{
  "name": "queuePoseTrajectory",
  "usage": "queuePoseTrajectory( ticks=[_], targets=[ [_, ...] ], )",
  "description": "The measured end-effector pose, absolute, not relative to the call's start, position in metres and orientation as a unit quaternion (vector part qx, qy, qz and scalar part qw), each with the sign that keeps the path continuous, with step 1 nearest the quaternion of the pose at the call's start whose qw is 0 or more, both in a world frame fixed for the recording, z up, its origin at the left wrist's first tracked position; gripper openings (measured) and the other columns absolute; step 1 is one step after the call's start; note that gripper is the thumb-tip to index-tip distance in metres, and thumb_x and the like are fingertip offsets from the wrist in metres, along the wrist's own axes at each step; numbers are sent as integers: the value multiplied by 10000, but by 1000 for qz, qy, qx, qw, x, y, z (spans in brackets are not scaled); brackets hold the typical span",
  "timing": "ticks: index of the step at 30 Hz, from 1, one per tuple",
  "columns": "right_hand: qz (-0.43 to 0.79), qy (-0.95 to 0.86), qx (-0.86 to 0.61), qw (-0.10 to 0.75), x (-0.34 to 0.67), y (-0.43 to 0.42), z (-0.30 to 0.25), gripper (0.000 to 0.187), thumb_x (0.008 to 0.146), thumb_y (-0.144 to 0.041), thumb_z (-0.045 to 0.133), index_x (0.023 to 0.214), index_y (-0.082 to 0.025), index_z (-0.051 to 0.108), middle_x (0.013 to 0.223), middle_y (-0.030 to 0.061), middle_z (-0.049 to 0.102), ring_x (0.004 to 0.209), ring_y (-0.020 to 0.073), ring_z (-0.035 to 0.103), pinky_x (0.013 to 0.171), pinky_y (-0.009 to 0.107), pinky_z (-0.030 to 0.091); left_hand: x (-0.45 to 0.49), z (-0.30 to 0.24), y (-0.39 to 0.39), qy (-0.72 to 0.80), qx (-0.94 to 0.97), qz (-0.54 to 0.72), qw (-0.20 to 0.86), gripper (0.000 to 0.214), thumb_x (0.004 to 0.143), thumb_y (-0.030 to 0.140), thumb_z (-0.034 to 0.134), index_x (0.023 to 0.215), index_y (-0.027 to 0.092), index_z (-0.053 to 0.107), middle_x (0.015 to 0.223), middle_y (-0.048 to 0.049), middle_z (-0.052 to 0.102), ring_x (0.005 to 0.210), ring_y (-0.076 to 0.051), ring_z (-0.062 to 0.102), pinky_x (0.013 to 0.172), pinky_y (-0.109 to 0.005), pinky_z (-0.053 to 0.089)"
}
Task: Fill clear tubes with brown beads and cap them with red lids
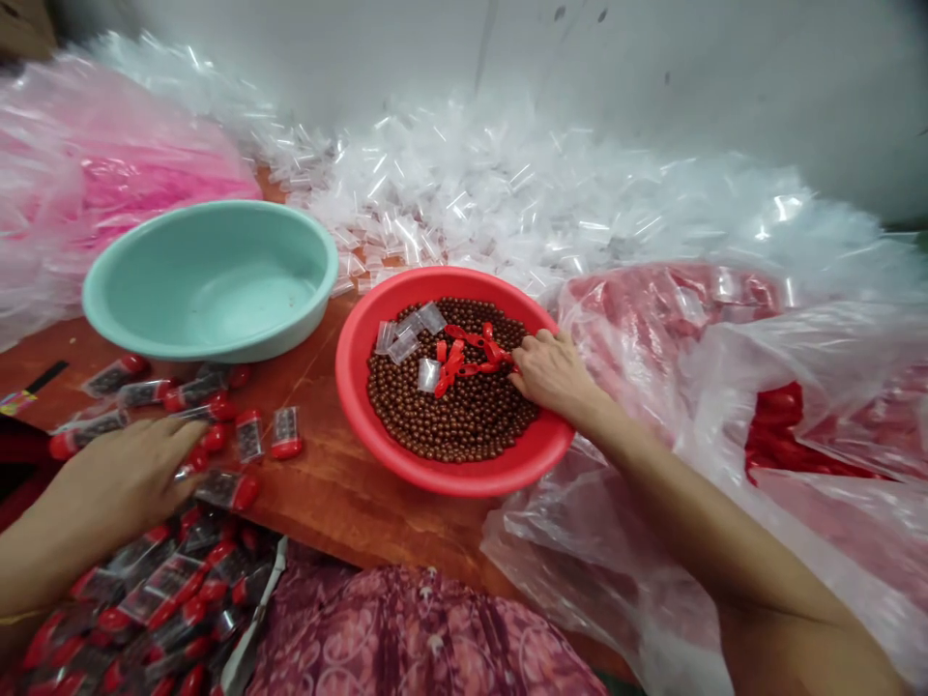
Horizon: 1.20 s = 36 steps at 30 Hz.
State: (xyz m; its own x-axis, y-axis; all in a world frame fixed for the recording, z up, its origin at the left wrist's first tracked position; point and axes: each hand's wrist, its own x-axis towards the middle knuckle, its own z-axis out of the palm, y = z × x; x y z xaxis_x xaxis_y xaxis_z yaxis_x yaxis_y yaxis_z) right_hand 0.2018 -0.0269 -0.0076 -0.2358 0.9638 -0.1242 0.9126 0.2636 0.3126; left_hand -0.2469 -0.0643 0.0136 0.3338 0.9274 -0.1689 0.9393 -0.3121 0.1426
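Note:
My right hand (555, 372) reaches over the right rim of a red bowl (362, 445). Its fingers are curled and closed at the end of a red plastic cap piece (482, 367), one of several lying there. Small brown balls (449, 425) fill the bowl's bottom, with several clear plastic tubes (406, 343) on top of them. On the left, my left hand (137, 474) rests palm down, fingers stretched out, over small clear containers with red caps (224, 488) and dark contents. Parts of those containers are hidden under its fingers.
An oval teal basin (210, 290) stands behind the containers on the brown table (340, 503). Clear tubes (471, 193) are heaped along the wall. Plastic bags with pink (145, 184) and red pieces (783, 425) flank the bowls. More filled containers (159, 599) lie below the table edge.

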Motion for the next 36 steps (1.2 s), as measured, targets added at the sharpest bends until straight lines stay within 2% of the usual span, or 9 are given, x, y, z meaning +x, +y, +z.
queuePoseTrajectory(
  ticks=[4,8,13,21,27,29,31,34,36],
  targets=[
    [113,759,632,108,200,-25,-14,239,827,-130,394,880,-98,625,821,172,668,838,268,582,746,354,302,-175,46,-50,488,872,-16,26,341,910,363,313,979,210,609,930,-49,675,856,-183,595,754,-295,422],
    [105,741,657,91,200,-26,-13,223,830,-158,382,914,-112,583,758,144,680,739,244,621,712,331,307,-87,49,-15,415,906,-78,13,320,902,198,330,887,120,641,900,-133,666,843,-209,613,727,-298,441],
    [90,744,657,82,201,-24,-9,244,857,-197,358,944,-124,573,781,142,701,748,250,651,697,326,319,-22,19,37,446,885,-126,42,350,884,259,413,991,29,654,988,-240,667,979,-315,638,761,-337,485],
    [64,742,666,36,205,-23,-8,258,862,-232,364,949,-131,585,806,137,712,743,244,650,673,318,334,-4,7,48,470,859,-192,71,337,801,272,533,1043,77,664,1071,-213,675,1020,-297,641,809,-302,500],
    [38,749,662,3,207,-23,-7,286,856,-243,369,983,-134,601,821,123,719,738,235,643,644,308,337,-22,30,37,425,879,-209,51,301,815,292,471,869,92,690,877,-179,707,831,-247,675,715,-272,501],
    [26,752,659,-3,207,-23,-5,298,855,-240,371,1005,-132,605,842,122,721,748,231,641,645,303,341,-24,32,30,384,885,-237,118,230,768,279,511,719,125,675,715,-113,696,673,-185,647,646,-234,491],
    [17,752,659,-5,207,-23,-5,304,852,-237,377,1018,-130,608,860,123,722,759,231,640,648,301,343,-19,23,22,374,842,-284,265,207,734,274,537,602,142,627,563,-55,645,531,-139,588,564,-214,481],
    [12,753,658,-9,207,-23,-5,311,849,-240,379,1023,-128,612,859,124,721,762,233,639,650,302,342,1,-5,11,434,704,-306,472,221,740,244,546,547,141,570,441,-18,572,438,-114,544,502,-208,488],
    [13,756,654,-17,207,-23,-5,312,850,-239,371,1009,-127,615,849,125,719,750,231,636,647,303,339,22,-23,9,469,643,-269,542,228,754,197,556,535,132,552,405,-15,543,427,-109,542,511,-216,506]
  ],
)
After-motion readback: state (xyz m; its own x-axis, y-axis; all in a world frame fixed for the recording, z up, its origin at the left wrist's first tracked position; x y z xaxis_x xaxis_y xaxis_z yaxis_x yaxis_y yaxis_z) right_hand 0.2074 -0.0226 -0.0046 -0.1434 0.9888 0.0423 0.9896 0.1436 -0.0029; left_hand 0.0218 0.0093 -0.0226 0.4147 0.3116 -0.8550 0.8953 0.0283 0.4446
